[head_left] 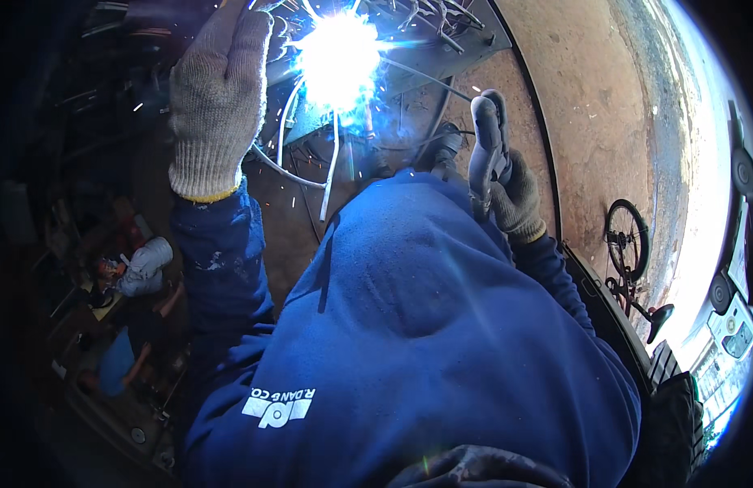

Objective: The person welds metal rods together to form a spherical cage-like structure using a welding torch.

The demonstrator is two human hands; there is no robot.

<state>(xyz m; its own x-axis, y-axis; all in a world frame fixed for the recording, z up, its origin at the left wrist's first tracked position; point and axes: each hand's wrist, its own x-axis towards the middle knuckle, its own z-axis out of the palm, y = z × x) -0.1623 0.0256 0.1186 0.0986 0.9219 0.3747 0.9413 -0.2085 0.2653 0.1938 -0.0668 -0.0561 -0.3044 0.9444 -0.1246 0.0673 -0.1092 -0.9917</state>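
Observation:
Both hands wear grey knit work gloves. My right hand (519, 202) is wrapped round a dark welding electrode holder (488, 146). A thin welding electrode (429, 76) runs from its jaw left into a glaring blue-white arc (338, 61). My left hand (218, 102) is just left of the arc, its fingers bent toward the lit metal rods; their tips are partly cut off by the upper edge, and what they grip is unclear. Bent metal rods (291, 173) hang below the arc, joined near their lower ends. The glare hides the weld point.
A metal worktable (478, 50) with more bent rods (433, 20) lies beyond the arc. Sparks fly over it. On the right stand a bicycle (628, 244) and, farther off, a white vehicle (730, 333). A person in a blue top (118, 362) is at the left.

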